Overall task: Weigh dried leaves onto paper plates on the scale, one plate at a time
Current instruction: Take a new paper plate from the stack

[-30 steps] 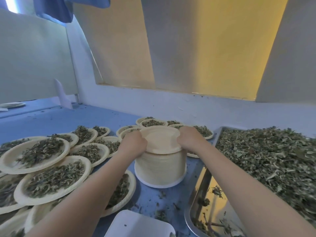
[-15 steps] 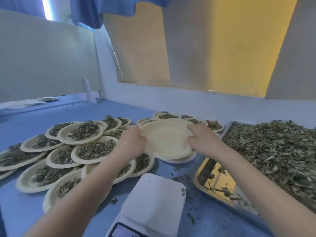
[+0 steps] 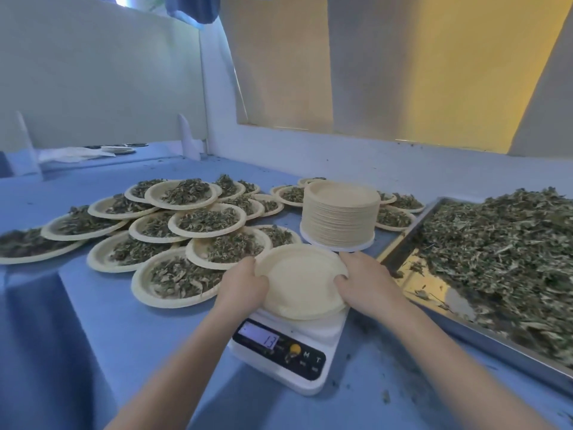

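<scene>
- An empty paper plate (image 3: 299,279), held above the plate stack (image 3: 339,215) half a second earlier, is now brought down onto the white scale (image 3: 286,349) at the lower centre of the frame.
- The plate's left rim is gripped by the left hand (image 3: 243,287), the fingers curled over the edge.
- The right rim is gripped by the right hand (image 3: 366,283) in the same way, its fingers (image 3: 341,279) resting inside the plate.
- A reading of 13 is shown on the scale's display (image 3: 259,336).
- The stack is seen just behind the scale, at the centre.
- Filled plates (image 3: 198,225) are spread over the blue table (image 3: 130,330) at the left.
- Loose dried leaves (image 3: 502,252) are heaped in a metal tray (image 3: 496,339) at the right.
</scene>
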A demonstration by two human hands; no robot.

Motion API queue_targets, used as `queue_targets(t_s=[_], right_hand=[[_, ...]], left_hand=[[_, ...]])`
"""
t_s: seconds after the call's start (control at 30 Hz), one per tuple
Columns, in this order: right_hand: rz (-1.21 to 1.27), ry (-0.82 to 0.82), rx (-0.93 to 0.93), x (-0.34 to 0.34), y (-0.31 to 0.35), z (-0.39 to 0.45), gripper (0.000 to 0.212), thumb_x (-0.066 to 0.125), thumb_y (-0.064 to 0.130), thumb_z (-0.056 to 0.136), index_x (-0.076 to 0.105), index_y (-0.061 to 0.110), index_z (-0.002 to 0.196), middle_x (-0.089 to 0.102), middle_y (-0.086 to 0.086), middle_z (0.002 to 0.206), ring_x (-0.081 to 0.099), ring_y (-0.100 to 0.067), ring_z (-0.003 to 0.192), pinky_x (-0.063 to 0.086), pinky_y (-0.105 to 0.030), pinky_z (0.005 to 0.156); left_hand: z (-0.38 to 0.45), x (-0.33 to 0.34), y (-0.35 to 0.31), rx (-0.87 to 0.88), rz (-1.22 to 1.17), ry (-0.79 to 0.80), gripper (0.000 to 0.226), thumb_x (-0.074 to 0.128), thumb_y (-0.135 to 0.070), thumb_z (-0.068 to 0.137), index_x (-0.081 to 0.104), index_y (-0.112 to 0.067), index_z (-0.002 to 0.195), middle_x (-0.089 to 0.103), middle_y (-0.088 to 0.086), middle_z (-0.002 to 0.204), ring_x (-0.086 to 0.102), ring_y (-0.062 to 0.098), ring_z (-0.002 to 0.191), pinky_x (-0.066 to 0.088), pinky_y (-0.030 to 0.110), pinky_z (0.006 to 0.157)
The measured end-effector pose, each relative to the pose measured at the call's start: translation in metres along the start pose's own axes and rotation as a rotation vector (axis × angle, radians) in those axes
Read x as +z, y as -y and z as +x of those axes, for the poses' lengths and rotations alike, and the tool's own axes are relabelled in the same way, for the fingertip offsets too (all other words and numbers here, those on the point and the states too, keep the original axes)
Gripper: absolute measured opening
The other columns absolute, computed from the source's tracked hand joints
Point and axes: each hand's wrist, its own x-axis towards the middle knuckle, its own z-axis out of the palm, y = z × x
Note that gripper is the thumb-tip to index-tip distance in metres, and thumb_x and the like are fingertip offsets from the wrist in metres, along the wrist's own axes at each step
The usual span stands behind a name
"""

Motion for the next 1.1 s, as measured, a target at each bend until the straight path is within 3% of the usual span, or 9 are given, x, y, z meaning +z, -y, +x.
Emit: queue_targets(t_s=[0.1,0.17,0.3,0.4,0.47,0.67,0.8,0.97,1.1], right_hand=[[0.009,-0.022,-0.004,0.003,-0.007,0.002,0.020,0.044,0.024,0.087,0.055,0.014,0.102,0.056,-0.006,0.101,0.052,-0.027,0.098,0.041,-0.036,0.079],[0.067,-0.042,-0.006,0.005,-0.012,0.003,0.025,0.046,0.028,0.088,0.057,0.015,0.106,0.059,-0.005,0.104,0.054,-0.025,0.098,0.044,-0.036,0.082],[0.221,-0.097,0.026,0.009,-0.018,0.004,0.058,0.047,0.049,0.091,0.041,0.021,0.141,0.048,0.002,0.141,0.045,-0.019,0.128,0.037,-0.037,0.102],[0.319,-0.115,0.030,0.012,-0.021,0.005,0.063,0.042,0.061,0.088,0.041,0.027,0.141,0.046,0.008,0.143,0.043,-0.015,0.130,0.035,-0.036,0.104],[0.379,-0.126,0.028,0.014,-0.023,0.004,0.061,0.040,0.062,0.088,0.045,0.028,0.138,0.049,0.010,0.140,0.045,-0.012,0.128,0.035,-0.032,0.101],[0.490,-0.125,0.043,0.013,-0.024,0.002,0.055,0.042,0.061,0.089,0.051,0.029,0.133,0.054,0.012,0.132,0.048,-0.005,0.118,0.032,-0.024,0.089],[0.478,-0.123,0.042,0.012,-0.023,0.001,0.050,0.043,0.058,0.091,0.053,0.030,0.130,0.056,0.013,0.127,0.044,0.001,0.105,0.031,-0.023,0.085],[0.464,-0.131,0.031,0.011,-0.024,-0.001,0.041,0.043,0.055,0.092,0.057,0.031,0.123,0.054,0.018,0.108,0.047,-0.001,0.104,0.031,-0.022,0.082],[0.463,-0.136,0.022,0.011,-0.024,-0.002,0.039,0.043,0.055,0.092,0.059,0.031,0.119,0.055,0.019,0.107,0.048,-0.001,0.104,0.032,-0.022,0.080]], left_hand=[[-0.001,0.005,0.003,-0.010,-0.053,0.002,0.045,0.045,-0.016,0.088,0.044,-0.021,0.133,0.057,0.000,0.109,0.052,0.012,0.079,0.034,0.021,0.053],[-0.003,0.007,0.006,0.017,-0.104,-0.014,0.039,0.050,-0.021,0.088,0.049,-0.023,0.127,0.056,-0.009,0.093,0.054,0.008,0.077,0.039,0.024,0.055],[-0.002,0.004,0.018,-0.017,-0.304,-0.057,0.036,0.056,-0.041,0.087,0.057,-0.022,0.117,0.061,-0.008,0.096,0.057,0.014,0.089,0.043,0.033,0.073],[-0.006,0.001,0.024,-0.043,-0.490,-0.021,0.039,0.054,-0.054,0.079,0.065,-0.019,0.094,0.058,-0.005,0.073,0.054,0.021,0.077,0.042,0.039,0.077],[-0.010,0.003,0.027,-0.038,-0.510,-0.054,0.045,0.051,-0.057,0.075,0.068,-0.019,0.090,0.064,0.002,0.078,0.059,0.024,0.080,0.046,0.043,0.084],[-0.013,0.003,0.036,-0.024,-0.568,-0.060,0.022,0.057,-0.037,0.089,0.065,-0.017,0.092,0.066,0.003,0.089,0.063,0.018,0.080,0.051,0.041,0.082],[-0.015,0.003,0.038,-0.036,-0.593,-0.051,0.025,0.058,-0.035,0.088,0.066,-0.015,0.101,0.069,0.006,0.099,0.065,0.021,0.094,0.050,0.045,0.093],[-0.012,0.003,0.040,-0.033,-0.637,-0.040,0.026,0.058,-0.032,0.090,0.065,-0.013,0.105,0.069,0.007,0.101,0.067,0.021,0.093,0.051,0.042,0.091],[-0.015,0.003,0.039,-0.007,-0.638,-0.051,0.024,0.057,-0.031,0.090,0.065,-0.014,0.106,0.070,0.004,0.099,0.067,0.017,0.089,0.053,0.036,0.085]])
